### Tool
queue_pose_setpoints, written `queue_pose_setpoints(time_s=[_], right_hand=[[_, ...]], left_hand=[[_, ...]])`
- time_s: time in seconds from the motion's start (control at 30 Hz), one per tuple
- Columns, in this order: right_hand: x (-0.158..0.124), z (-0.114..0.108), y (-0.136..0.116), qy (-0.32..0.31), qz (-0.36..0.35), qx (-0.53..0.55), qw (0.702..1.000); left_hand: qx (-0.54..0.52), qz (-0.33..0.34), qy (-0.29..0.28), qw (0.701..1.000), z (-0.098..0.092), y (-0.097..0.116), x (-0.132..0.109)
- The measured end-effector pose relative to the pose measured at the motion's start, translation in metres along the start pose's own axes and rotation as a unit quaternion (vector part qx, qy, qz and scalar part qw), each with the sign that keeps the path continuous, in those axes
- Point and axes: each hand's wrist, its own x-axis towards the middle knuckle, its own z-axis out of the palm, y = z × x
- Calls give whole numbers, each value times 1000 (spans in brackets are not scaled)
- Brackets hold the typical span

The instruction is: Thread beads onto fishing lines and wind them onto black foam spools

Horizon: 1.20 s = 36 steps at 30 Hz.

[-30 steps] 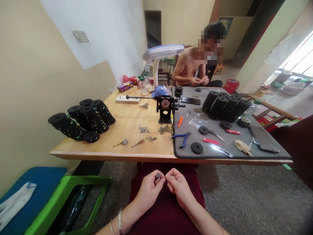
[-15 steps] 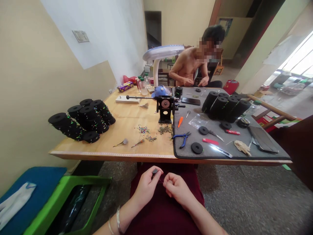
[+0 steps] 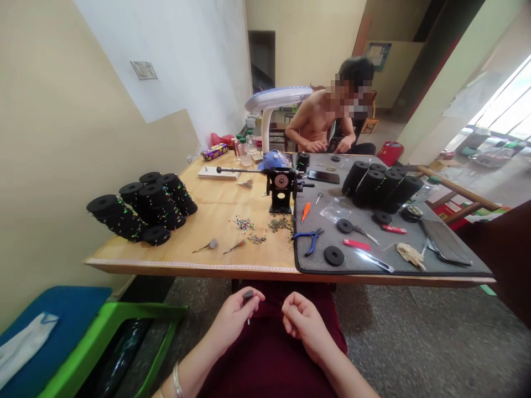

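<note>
Over my lap, just short of the table's front edge, my left hand (image 3: 240, 312) is closed around a small dark grey piece (image 3: 248, 295). A thin pale stem (image 3: 248, 321) shows below that hand's fingers. Level with it and a little apart is my right hand (image 3: 299, 316), its thumb and fingertips pinched together; whatever they hold, if anything, is too fine to make out. On the table ahead lie two small fan-shaped bundles (image 3: 235, 246), a pile of coloured beads (image 3: 244, 223) and a heap of small brassy metal pieces (image 3: 280, 223).
A black hand-crank winder (image 3: 281, 190) stands mid-table. Black foam spools (image 3: 155, 203) are stacked at left, more (image 3: 375, 185) at right. Blue-handled pliers (image 3: 309, 241) and a loose spool (image 3: 334, 255) rest on the grey mat (image 3: 323, 221). Another person (image 3: 319, 124) sits across the table.
My hands have drawn apart, the left moving left with the dark grey piece in it. My right hand keeps its pinch, shifted slightly right. The view has tilted up slightly.
</note>
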Motion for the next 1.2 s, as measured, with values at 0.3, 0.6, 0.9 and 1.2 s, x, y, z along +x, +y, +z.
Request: queue_pose_setpoints(time_s=[0.3, 0.6, 0.9, 1.2], right_hand=[[2, -3, 0, -43, -17, -56, 997], [15, -3, -15, -53, -63, -23, 996], [26, 8, -13, -63, -73, -96, 991], [28, -3, -3, -1, -70, 36, 997]], left_hand=[[-80, -9, -48, 996, 24, 13, 11], [56, 69, 26, 996, 25, 22, 7], [228, 194, 69, 952, -5, 40, 12], [534, 141, 179, 814, -112, 90, 94]])
